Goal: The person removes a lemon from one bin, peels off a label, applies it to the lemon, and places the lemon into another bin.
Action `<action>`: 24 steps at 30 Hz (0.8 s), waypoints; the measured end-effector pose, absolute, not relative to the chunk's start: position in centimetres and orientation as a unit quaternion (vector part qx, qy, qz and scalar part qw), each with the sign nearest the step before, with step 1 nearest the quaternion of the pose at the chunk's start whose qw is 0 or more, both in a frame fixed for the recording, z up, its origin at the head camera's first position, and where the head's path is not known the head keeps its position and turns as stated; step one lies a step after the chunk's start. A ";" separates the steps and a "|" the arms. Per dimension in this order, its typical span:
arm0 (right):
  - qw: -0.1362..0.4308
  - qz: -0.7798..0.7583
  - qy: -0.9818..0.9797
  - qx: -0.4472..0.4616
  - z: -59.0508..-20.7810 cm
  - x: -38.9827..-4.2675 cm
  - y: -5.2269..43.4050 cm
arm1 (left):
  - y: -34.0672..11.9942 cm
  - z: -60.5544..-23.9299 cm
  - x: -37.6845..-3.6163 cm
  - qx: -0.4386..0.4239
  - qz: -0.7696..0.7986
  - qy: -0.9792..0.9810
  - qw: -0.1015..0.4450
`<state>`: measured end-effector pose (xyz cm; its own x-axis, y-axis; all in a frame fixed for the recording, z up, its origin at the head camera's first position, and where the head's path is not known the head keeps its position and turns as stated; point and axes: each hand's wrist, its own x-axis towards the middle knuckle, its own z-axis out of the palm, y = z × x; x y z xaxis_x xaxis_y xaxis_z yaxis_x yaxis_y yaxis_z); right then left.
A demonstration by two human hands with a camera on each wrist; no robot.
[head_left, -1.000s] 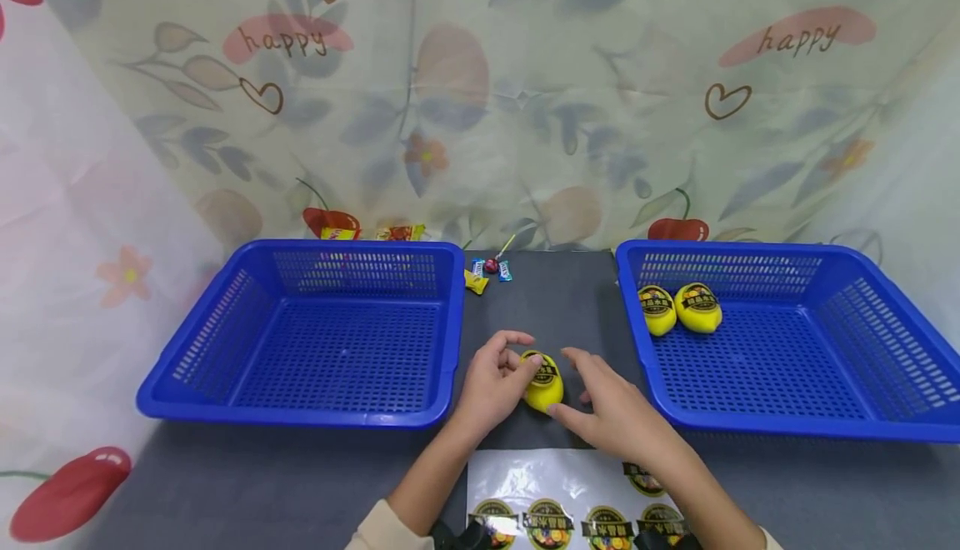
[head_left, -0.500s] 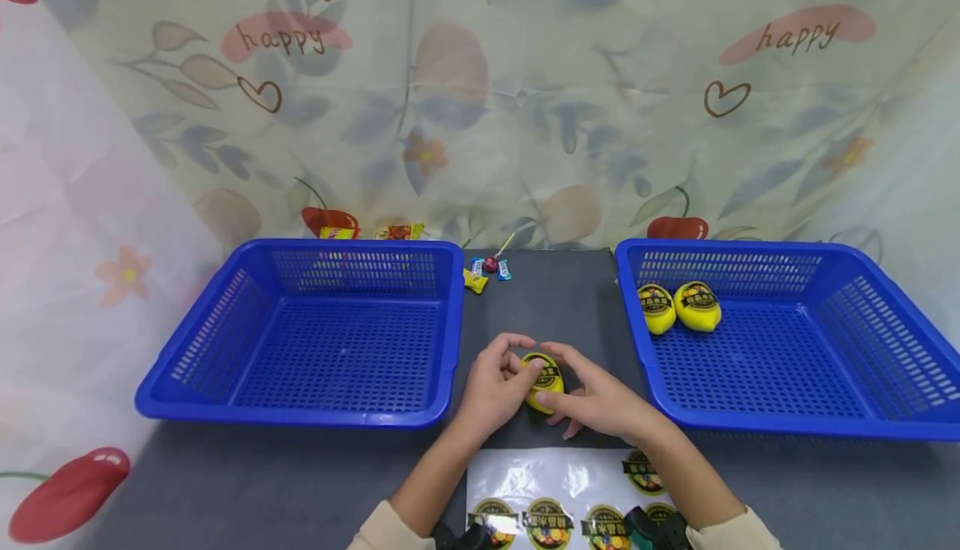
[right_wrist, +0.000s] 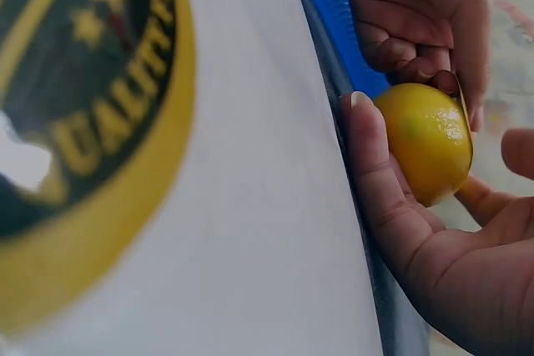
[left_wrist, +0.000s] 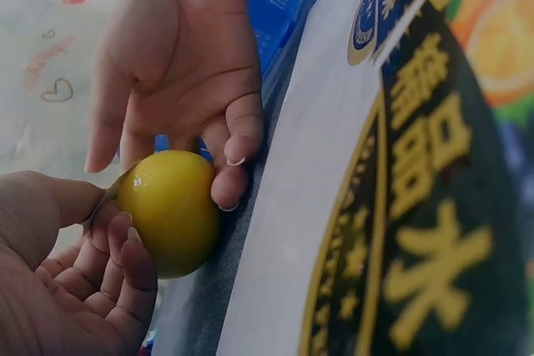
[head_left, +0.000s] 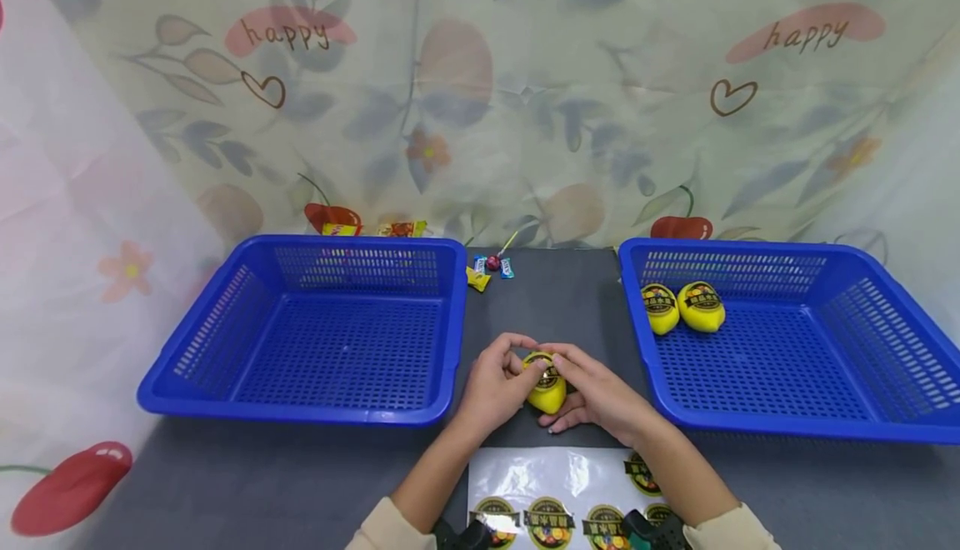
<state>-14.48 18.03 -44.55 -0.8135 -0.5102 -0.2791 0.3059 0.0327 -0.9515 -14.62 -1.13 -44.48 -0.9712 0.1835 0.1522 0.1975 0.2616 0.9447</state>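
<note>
A staged recording booth: a floral "happy" cloth backdrop (head_left: 480, 100) encloses a grey counter (head_left: 225, 483) with two blue baskets (head_left: 315, 333).

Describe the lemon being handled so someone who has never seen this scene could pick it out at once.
Look at the strip of dark table between the two blue baskets, just beyond the sticker sheet. There the left hand and right hand together hold a yellow lemon with a round dark label. Unlike the two labelled lemons in the right basket, it lies outside any basket and between fingers.

Right hand (head_left: 600, 396) closed in, now cupping lemon (head_left: 547, 394) beside left hand (head_left: 491, 387)
</note>
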 end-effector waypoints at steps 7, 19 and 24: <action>0.290 -0.700 0.649 -0.063 -44.5 -14.4 18.0 | -1.1 -44.3 -14.5 -0.105 -0.596 -0.796 -0.012; 0.278 -0.706 0.649 -0.052 -44.7 -14.4 17.8 | -1.6 -44.8 -14.9 -0.110 -0.625 -0.767 -0.094; 0.273 -0.707 0.650 -0.050 -44.8 -14.4 17.8 | -2.2 -44.4 -14.9 -0.129 -0.631 -0.754 -0.132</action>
